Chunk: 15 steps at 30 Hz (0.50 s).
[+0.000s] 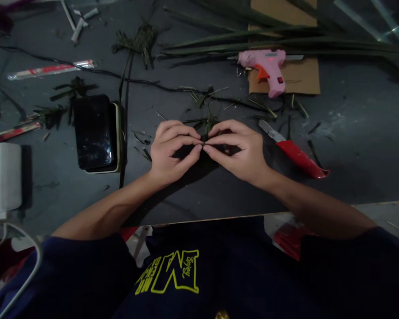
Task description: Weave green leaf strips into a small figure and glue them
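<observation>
The left hand (162,149) and the right hand (250,150) meet over the worktop (352,181), their fingers (231,139) pinching one small dark piece (204,138). A pink glue gun (274,68) lies beyond them.

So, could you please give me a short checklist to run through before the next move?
1. Grip: ok; the left hand and right hand meet fingertip to fingertip at a small dark piece.
2. Glue gun clear of the hands: ok; it lies on its side, partly over the cardboard.
3. Glue stick loaded: ok; it protrudes from the back.
4. Glue gun hot: cannot tell; a red light shows, but not its temperature.
5. Knife well away: not ok; it lies close beside the right hand, blade end nearer.
</observation>
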Motion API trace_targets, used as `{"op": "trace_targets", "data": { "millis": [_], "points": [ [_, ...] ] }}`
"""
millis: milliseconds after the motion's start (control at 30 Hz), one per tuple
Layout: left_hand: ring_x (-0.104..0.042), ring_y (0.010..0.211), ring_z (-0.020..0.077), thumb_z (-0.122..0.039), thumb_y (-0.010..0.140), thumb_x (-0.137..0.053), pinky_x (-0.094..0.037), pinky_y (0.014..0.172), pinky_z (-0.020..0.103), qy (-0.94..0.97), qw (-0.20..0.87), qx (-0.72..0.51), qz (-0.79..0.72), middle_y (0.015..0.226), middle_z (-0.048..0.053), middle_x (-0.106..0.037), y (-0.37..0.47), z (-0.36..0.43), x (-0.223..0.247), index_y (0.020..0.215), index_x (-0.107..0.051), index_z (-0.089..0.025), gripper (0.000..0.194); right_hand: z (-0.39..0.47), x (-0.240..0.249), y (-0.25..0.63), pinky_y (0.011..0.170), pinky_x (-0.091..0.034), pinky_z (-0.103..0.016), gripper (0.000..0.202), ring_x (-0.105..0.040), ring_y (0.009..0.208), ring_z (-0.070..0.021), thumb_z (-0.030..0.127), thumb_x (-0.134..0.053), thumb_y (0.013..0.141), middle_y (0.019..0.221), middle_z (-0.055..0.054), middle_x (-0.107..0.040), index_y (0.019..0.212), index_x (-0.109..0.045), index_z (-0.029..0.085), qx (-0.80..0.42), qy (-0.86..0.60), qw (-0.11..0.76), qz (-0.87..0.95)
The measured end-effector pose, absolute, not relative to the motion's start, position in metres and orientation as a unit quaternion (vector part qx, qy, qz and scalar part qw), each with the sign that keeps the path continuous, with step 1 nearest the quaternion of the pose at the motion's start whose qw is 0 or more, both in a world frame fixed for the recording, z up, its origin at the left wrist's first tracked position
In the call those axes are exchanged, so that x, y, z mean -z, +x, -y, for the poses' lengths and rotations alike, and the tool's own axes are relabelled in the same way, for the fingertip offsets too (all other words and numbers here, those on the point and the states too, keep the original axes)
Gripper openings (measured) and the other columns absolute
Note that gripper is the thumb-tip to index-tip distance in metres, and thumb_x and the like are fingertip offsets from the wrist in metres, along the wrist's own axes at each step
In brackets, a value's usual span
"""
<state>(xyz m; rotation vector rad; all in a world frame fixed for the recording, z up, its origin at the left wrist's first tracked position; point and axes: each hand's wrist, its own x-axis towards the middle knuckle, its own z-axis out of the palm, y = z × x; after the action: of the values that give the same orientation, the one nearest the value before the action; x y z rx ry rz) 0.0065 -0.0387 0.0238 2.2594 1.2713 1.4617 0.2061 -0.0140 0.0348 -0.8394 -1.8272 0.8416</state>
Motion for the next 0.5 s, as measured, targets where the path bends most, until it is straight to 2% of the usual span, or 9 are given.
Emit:
{"op": "trace_targets", "data": {
  "millis": [100, 167, 333, 500],
  "points": [
    [-0.066, 0.097, 0.0215, -0.027, 0.091, -0.070, -0.052, 0.096, 0.045, 0.763, 0.075, -0.471, -0.437, 0.093, 0.000, -0.076, 0.0044, 0.0390, -0.0215, 0.088, -0.072, -0.027, 0.004, 0.0102, -0.0375, 0.2118, 0.090, -0.058, -0.042, 0.009, -0.069, 0.093, -0.0206, 0.030, -0.082, 0.082, 0.106, -0.005, -0.075, 0.090, -0.081, 0.027, -0.292, -0.341, 0.437, 0.780],
    [-0.066, 0.097, 0.0223, -0.029, 0.092, -0.070, -0.052, 0.096, 0.046, 0.767, 0.073, -0.457, -0.445, 0.094, 0.001, -0.076, 0.0031, 0.0394, -0.0198, 0.088, -0.073, -0.027, 0.006, 0.0089, -0.0373, 0.2138, 0.092, -0.056, -0.044, 0.006, -0.068, 0.093, -0.0214, 0.032, -0.082, 0.082, 0.104, -0.003, -0.076, 0.088, -0.081, 0.029, -0.275, -0.336, 0.413, 0.801],
    [-0.066, 0.096, 0.0225, -0.028, 0.091, -0.072, -0.054, 0.095, 0.046, 0.772, 0.094, -0.457, -0.431, 0.093, 0.001, -0.076, 0.0001, 0.0392, -0.0197, 0.089, -0.074, -0.030, 0.003, 0.0101, -0.0328, 0.2109, 0.080, -0.055, -0.040, 0.005, -0.067, 0.083, -0.0180, 0.029, -0.078, 0.086, 0.092, -0.001, -0.076, 0.082, -0.080, 0.028, -0.279, -0.325, 0.423, 0.798],
    [-0.066, 0.098, 0.0249, -0.036, 0.091, -0.071, -0.054, 0.097, 0.051, 0.766, 0.143, -0.419, -0.466, 0.091, 0.002, -0.076, -0.0025, 0.0392, -0.0209, 0.087, -0.076, -0.032, 0.007, 0.0090, -0.0322, 0.2084, 0.057, -0.049, -0.029, 0.009, -0.066, 0.080, -0.0154, 0.031, -0.078, 0.085, 0.095, -0.003, -0.076, 0.080, -0.080, 0.024, -0.378, -0.369, 0.416, 0.740]
  ]
}}
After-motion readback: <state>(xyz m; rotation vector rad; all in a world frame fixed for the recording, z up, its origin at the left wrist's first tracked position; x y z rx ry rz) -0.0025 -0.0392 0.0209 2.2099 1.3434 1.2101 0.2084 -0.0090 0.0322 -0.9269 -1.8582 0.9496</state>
